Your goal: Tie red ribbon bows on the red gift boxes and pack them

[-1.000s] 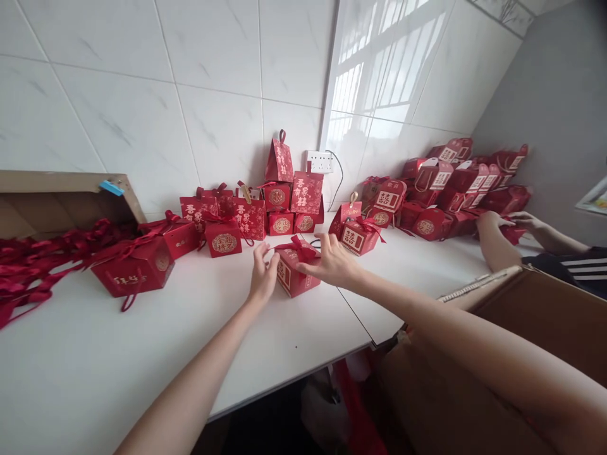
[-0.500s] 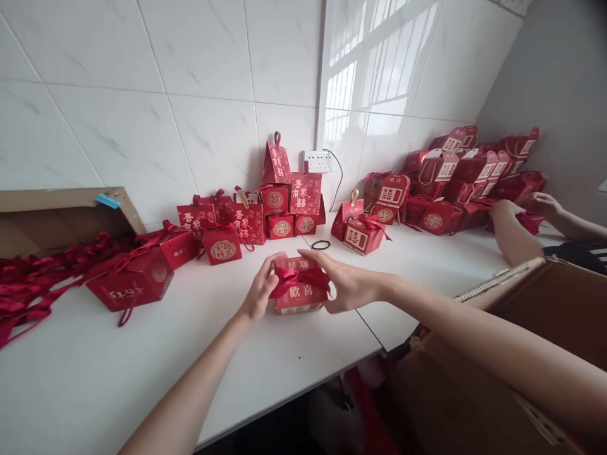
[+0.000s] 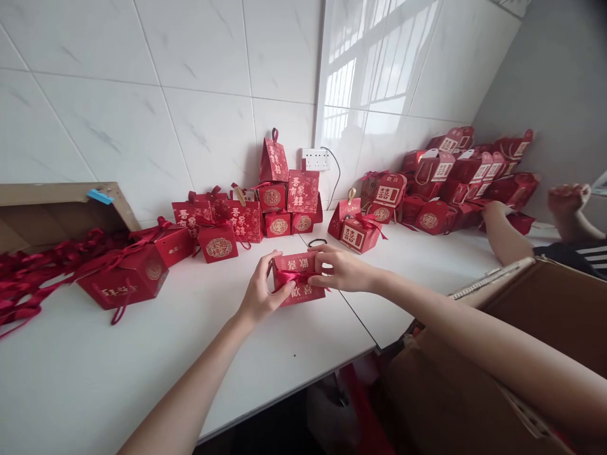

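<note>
A small red gift box (image 3: 303,292) with gold characters and a red ribbon bow sits at the middle of the white table (image 3: 142,366). My left hand (image 3: 260,294) grips its left side, thumb pressed on the ribbon. My right hand (image 3: 342,268) closes over its top right corner, fingers on the ribbon. Both hands are closed on the box, which is tipped so its printed face shows toward me.
Several red gift boxes (image 3: 279,196) stand along the tiled wall, and more are heaped at the right (image 3: 455,183). A cardboard box (image 3: 57,212) spills red ribbons (image 3: 33,278) at the left. Another person's arms (image 3: 507,237) reach in at the right. An open carton (image 3: 545,316) sits near my right arm.
I picked the box up from the table and turned it so its printed face shows. My hands shifted on its ribbon. The other person's far hand lifted.
</note>
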Available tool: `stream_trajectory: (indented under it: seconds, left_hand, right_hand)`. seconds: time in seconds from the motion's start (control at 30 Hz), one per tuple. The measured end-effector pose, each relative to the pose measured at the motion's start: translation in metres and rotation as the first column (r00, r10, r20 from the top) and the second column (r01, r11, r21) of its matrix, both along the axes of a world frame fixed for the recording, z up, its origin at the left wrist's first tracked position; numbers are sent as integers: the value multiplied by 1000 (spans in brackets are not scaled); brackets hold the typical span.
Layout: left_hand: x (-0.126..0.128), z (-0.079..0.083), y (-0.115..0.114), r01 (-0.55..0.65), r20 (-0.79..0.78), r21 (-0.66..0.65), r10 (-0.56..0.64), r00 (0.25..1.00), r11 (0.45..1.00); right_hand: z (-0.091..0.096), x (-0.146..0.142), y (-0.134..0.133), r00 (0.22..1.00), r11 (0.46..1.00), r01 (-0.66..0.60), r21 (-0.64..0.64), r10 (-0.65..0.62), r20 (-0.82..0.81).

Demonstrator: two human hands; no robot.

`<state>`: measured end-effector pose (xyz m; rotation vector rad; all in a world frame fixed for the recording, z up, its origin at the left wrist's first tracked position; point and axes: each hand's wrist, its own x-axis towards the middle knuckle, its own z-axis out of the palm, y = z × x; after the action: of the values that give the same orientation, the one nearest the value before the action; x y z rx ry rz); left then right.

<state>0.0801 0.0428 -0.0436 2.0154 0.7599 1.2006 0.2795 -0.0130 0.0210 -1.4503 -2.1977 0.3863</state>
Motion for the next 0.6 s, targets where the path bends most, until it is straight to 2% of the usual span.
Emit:
stream_trajectory:
  seconds: [0.07,0.23,0.3,0.37,0.5,0.6]
  left_hand:
    - [0,0,2,-21,-8,11,21,1000,1000]
    - [0,0,4,-153,-34,179,162,986,972]
    - [2,-2,1,-196,2,205,200,980,959]
    - [4,-3,-4,-184,67,177,174,982,967]
    - [7,-1,-11,-72,157,51,63,986,996]
    - [8,2,-13,-149,111,31,145,983,988]
  right_hand:
    - [3,0,-1,1000,1000,6,-19,-6,13]
    - [6,2,1,1000,999,20,-34,-20,10]
    - [5,3,2,1000,999,7,-41,-6,17]
    - [4,3,2,1000,999,4,-34,-3,29]
    - [3,3,1,999,1000,16,-24,-15,38]
    - [5,2,0,999,999,20,-37,-19,36]
